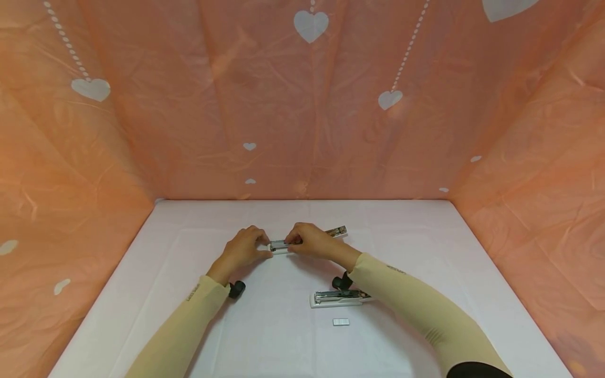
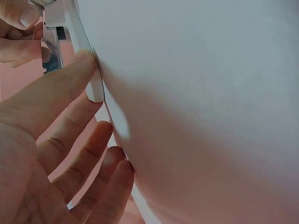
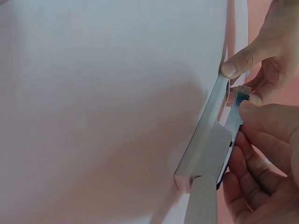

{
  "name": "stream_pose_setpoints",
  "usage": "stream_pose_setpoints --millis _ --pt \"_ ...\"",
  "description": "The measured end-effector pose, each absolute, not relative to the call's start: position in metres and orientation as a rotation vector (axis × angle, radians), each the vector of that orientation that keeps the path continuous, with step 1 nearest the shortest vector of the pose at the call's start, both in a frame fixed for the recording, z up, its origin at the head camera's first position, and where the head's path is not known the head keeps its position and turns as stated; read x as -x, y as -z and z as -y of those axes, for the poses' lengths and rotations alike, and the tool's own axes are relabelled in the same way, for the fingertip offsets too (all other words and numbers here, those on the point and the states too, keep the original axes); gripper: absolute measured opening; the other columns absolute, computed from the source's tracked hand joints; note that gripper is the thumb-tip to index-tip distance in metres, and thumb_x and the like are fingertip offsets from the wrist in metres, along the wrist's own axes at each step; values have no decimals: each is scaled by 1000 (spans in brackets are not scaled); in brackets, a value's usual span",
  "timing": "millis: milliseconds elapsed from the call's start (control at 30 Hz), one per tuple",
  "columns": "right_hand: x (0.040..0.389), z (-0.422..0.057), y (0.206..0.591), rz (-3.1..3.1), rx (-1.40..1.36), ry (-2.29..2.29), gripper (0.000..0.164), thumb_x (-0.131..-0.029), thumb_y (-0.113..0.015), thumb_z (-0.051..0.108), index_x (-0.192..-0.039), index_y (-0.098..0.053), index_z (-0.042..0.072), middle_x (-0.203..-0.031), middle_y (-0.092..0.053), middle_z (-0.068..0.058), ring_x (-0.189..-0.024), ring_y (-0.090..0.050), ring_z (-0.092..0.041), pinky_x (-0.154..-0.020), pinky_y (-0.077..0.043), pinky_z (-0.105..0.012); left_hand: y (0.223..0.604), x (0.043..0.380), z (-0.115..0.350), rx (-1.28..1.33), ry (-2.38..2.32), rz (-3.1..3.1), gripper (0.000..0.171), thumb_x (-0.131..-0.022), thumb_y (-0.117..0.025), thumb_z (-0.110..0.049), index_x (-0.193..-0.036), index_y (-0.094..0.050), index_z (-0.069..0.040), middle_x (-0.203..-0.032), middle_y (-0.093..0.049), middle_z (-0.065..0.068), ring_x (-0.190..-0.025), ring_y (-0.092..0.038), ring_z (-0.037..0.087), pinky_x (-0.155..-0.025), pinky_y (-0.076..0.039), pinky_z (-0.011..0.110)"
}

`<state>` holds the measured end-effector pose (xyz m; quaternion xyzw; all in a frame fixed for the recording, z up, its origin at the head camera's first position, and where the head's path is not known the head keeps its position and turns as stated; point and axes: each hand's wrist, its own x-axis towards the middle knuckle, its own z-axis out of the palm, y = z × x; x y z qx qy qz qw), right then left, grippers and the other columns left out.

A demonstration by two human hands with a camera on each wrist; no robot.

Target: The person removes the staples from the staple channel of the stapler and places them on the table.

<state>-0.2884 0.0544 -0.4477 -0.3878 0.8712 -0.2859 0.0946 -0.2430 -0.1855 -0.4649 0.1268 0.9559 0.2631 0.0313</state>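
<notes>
A white stapler (image 1: 281, 251) lies opened up on the table, its top arm swung back to the right. My left hand (image 1: 243, 247) pinches the end of its base; in the left wrist view the thumb (image 2: 81, 63) presses the base's near side. My right hand (image 1: 314, 241) holds the metal staple channel (image 3: 233, 114) between thumb and fingers, as the right wrist view shows. Whether staples lie in the channel is hidden by the fingers. Nearer to me sits a second opened stapler (image 1: 335, 301), partly under my right forearm.
A short strip of staples (image 1: 341, 322) lies in front of the second stapler. White cloth covers the table (image 1: 264, 336). Orange sheeting with pale hearts (image 1: 302, 131) stands along the back and both sides.
</notes>
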Motion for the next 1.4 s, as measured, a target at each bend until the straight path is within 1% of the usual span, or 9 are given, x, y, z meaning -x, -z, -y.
stream_pose_setpoints --millis 200,600,833,967,1200,1400 --pt "290 -54 447 -2568 1108 865 17 -96 -80 8 -112 -83 2 -98 -70 -4 -86 -61 -8 -80 -52 -20 463 243 185 -398 -809 -2945 29 -91 -89 -26 -111 -76 -10 -118 -68 8 -110 -60 32 -91 -54 55" --pt "289 -56 444 -2532 1061 935 16 -97 -79 6 -112 -82 2 -99 -71 -5 -87 -62 -7 -81 -52 -21 463 242 186 -390 -824 -2941 30 -91 -89 -26 -112 -76 -9 -120 -69 9 -114 -60 34 -94 -53 57" --pt "291 -55 446 -2554 1044 973 12 -98 -76 3 -108 -83 4 -101 -73 -6 -89 -63 -10 -83 -53 -23 463 242 186 -390 -824 -2937 30 -91 -89 -26 -112 -76 -10 -120 -68 9 -114 -59 34 -94 -53 57" --pt "293 -55 447 -2554 1051 1009 11 -98 -76 3 -105 -83 5 -103 -76 -6 -88 -62 -9 -82 -52 -23 464 243 186 -383 -823 -2937 29 -91 -89 -27 -112 -77 -10 -121 -68 8 -114 -59 33 -94 -53 57" --pt "294 -49 447 -2554 1061 1032 6 -98 -78 8 -103 -80 8 -96 -76 -2 -80 -60 -6 -76 -52 -23 462 243 186 -360 -824 -2932 29 -91 -89 -28 -111 -76 -12 -124 -68 9 -117 -59 34 -94 -52 59" --pt "295 -45 447 -2550 1025 1025 4 -98 -79 12 -101 -79 9 -91 -74 2 -77 -60 -5 -73 -52 -22 462 243 186 -353 -817 -2926 28 -91 -89 -29 -110 -76 -13 -125 -67 8 -119 -59 34 -94 -52 59"
